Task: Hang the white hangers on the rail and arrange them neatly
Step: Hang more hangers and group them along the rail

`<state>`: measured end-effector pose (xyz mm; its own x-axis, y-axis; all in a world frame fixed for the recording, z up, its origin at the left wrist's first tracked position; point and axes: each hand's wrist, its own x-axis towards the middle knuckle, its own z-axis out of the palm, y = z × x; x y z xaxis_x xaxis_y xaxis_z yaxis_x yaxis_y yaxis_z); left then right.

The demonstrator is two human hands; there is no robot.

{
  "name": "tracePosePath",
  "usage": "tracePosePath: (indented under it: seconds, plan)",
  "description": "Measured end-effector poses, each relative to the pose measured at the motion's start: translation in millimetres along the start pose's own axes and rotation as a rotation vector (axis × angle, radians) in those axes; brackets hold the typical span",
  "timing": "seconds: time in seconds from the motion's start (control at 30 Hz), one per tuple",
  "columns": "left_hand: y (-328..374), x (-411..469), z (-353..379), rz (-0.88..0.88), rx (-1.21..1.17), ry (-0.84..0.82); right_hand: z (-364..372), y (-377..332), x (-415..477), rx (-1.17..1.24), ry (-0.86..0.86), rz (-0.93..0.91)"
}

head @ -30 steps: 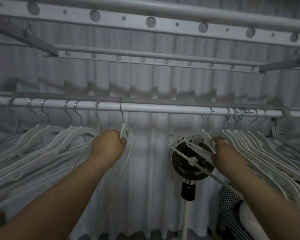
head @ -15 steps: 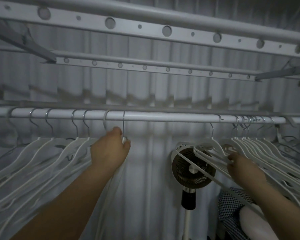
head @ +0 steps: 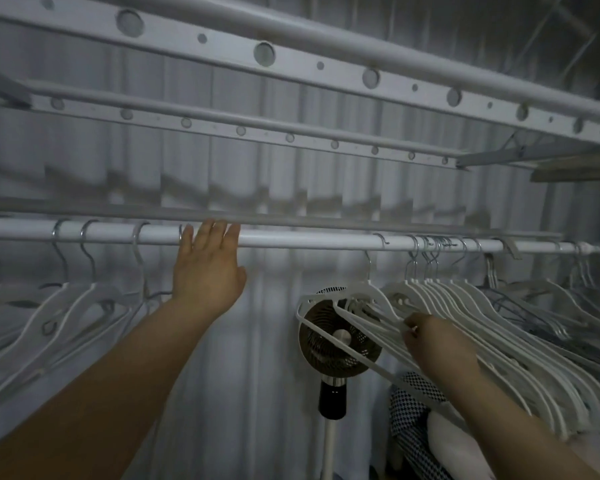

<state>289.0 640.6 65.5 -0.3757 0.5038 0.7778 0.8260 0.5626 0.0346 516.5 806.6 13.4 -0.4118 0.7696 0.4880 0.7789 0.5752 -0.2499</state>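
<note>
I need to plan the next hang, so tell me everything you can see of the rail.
The rail is a white round tube, seemingly metal, running level across the view below the perforated bars. Spaced hangers hook over its left part, a tight bunch over its right, with a bare stretch between. The left hand reaches up with open fingers laid against its front. The right hand is off it, down among the bunched hangers.

Home laundry corner – rail (head: 309, 241) (hangers (head: 465, 306)), fan (head: 340, 344).

My left hand (head: 207, 271) hid the hook behind it; my right hand's (head: 440, 344) fingertips vanished among blurred hangers (head: 465, 306) cropped rightward.
</note>
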Motion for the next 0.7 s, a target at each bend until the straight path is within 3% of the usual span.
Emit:
tracePosePath:
  seconds: [0.2, 0.4, 0.57, 0.7]
  plan:
    - [-5, 0, -9, 0.020, -0.029, -0.078, -3, -20, 16, 0.119, -0.024, -0.028]
    - [0, -32, -15, 0.009, -0.237, -0.033, 8, -25, 33, 0.169, -0.199, -0.042]
    - [18, -60, -4, -0.028, -0.382, -0.295, 11, -18, 20, 0.204, -0.374, -0.175]
    - [38, -82, -5, -0.060, -0.396, -0.483, 7, 3, -2, 0.475, -0.543, -0.230]
